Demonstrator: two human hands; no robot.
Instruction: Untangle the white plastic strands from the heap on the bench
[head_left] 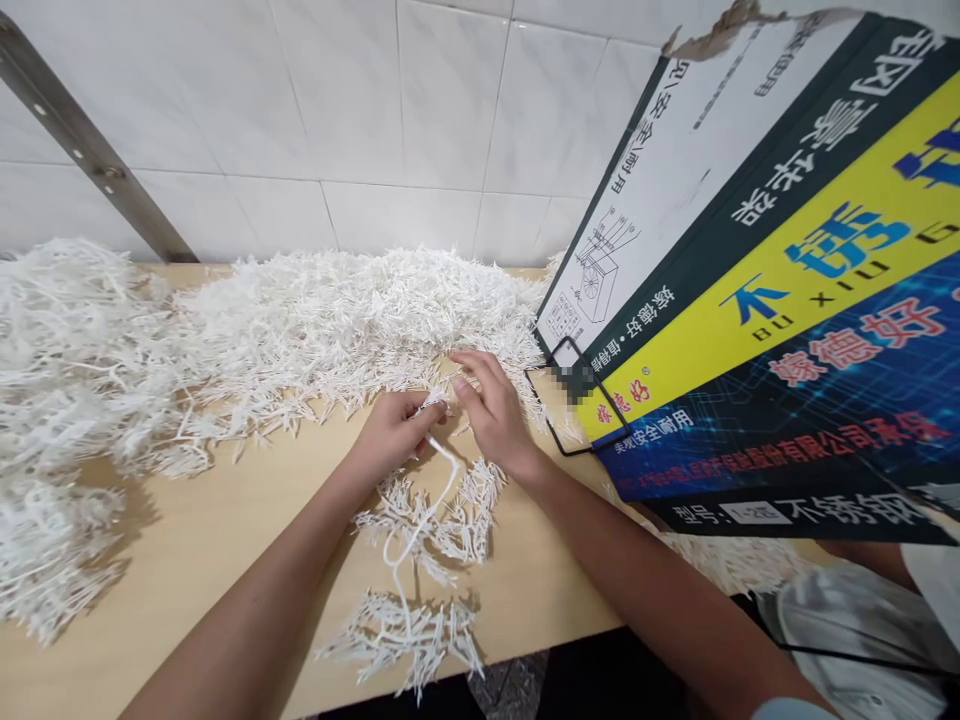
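Both hands [450,425] pinch thin white string [420,520].

Both arms were bare from the wrist far up, with no watch, ring or glove on the left hand [394,432] or the right hand [495,415]. Near the right elbow, at the bottom edge, a bit of pale blue sleeve [787,708] showed.

Small workshop, wooden workbench [187,560] heaped with white plastic pieces [337,320], tiled wall [375,120], printed product carton [787,270]
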